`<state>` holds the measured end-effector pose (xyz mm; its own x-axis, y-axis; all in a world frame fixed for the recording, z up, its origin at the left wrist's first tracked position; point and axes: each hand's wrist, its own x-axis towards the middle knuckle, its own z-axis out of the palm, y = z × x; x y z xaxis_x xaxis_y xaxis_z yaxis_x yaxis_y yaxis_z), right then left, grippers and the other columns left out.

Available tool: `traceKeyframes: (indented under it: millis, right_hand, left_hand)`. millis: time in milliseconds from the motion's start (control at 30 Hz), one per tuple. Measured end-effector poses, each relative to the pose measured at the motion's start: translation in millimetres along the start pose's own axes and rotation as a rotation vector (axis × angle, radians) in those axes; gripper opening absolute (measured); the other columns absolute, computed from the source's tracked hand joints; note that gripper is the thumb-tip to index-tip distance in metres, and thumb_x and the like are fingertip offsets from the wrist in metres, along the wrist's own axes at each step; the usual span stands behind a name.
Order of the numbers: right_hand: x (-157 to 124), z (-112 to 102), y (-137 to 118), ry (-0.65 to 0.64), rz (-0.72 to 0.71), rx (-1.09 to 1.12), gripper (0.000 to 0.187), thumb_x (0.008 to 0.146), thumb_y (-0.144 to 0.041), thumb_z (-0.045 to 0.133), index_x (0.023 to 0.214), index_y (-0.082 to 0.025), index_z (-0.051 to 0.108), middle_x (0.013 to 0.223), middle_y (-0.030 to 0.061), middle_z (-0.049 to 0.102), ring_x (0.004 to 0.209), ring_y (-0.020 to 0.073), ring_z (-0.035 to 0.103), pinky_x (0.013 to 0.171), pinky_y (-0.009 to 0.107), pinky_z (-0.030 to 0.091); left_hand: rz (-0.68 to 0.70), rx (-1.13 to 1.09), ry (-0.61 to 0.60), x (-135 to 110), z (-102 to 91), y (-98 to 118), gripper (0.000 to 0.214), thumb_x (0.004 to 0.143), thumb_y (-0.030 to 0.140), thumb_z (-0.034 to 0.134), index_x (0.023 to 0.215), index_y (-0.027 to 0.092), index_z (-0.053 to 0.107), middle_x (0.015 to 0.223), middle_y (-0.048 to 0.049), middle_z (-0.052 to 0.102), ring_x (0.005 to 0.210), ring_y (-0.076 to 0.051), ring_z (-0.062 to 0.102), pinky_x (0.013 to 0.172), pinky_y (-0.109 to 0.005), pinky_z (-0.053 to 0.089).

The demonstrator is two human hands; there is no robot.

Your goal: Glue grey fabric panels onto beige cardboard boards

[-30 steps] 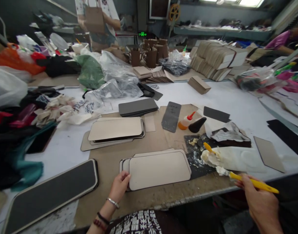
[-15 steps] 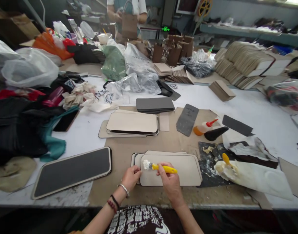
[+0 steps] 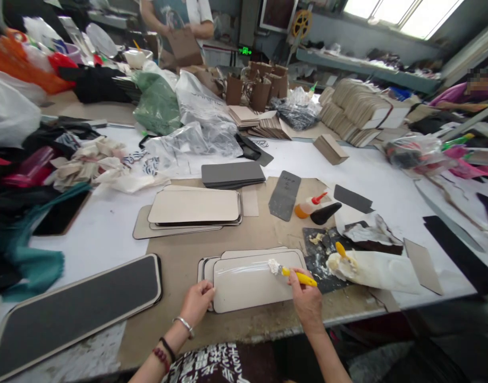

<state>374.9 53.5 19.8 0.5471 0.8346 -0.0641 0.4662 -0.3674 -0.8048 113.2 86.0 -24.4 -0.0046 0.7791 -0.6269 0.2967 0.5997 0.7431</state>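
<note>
A beige rounded board (image 3: 247, 282) lies on top of a small stack at the near edge of the table. My left hand (image 3: 196, 302) is closed on the stack's left end, fingers curled over it. My right hand (image 3: 305, 298) grips a yellow-handled brush (image 3: 295, 275). Its white, glue-laden bristles rest on the board's upper right part, and a wet streak runs along the top edge. A white bag of glue (image 3: 371, 268) with a second yellow handle stuck in it lies just right of the board.
A long dark panel (image 3: 74, 311) lies at the near left, another board stack (image 3: 194, 207) and grey sheets (image 3: 232, 174) lie behind. An orange glue bottle (image 3: 308, 205) stands mid-table. Bags and cloth crowd the left. A person (image 3: 176, 16) stands at the far side.
My right hand has drawn the brush from the board's left end across to its right part, leaving a glue streak. A second ago the brush was off the table's right edge.
</note>
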Motion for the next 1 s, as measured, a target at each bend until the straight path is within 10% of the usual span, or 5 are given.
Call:
traceKeyframes:
  millis: [233, 600, 1000]
  right_hand:
    - [8, -23, -2, 0.141, -0.001, -0.076, 0.035, 0.075, -0.050, 0.047, 0.083, -0.017, 0.055, 0.077, 0.0064, 0.062, 0.064, 0.0176, 0.059, 0.066, 0.031, 0.046]
    - [-46, 88, -75, -0.341, -0.140, 0.254, 0.022, 0.081, -0.038, 0.045, 0.080, -0.019, 0.055, 0.077, 0.0026, 0.057, 0.065, 0.0136, 0.057, 0.063, 0.025, 0.047]
    - [20, -12, 6, 0.092, -0.007, -0.089, 0.035, 0.078, -0.048, 0.044, 0.083, -0.016, 0.056, 0.065, 0.0031, 0.061, 0.059, 0.0166, 0.059, 0.064, 0.029, 0.044]
  left_hand:
    - [0.016, 0.022, -0.028, 1, -0.3, 1, 0.024, 0.052, 0.042, 0.053, 0.052, 0.019, 0.044, 0.041, 0.0066, 0.044, 0.038, -0.010, 0.044, 0.040, -0.022, 0.031]
    - [0.013, 0.010, 0.002, 1, 0.8, 2, 0.016, 0.055, 0.031, 0.051, 0.048, 0.020, 0.042, 0.038, 0.0071, 0.042, 0.036, -0.010, 0.042, 0.040, -0.022, 0.031]
    - [-0.013, 0.025, -0.028, -2, -2.9, 3, 0.021, 0.053, 0.039, 0.051, 0.053, 0.019, 0.046, 0.042, 0.0054, 0.047, 0.040, -0.012, 0.047, 0.039, -0.022, 0.032]
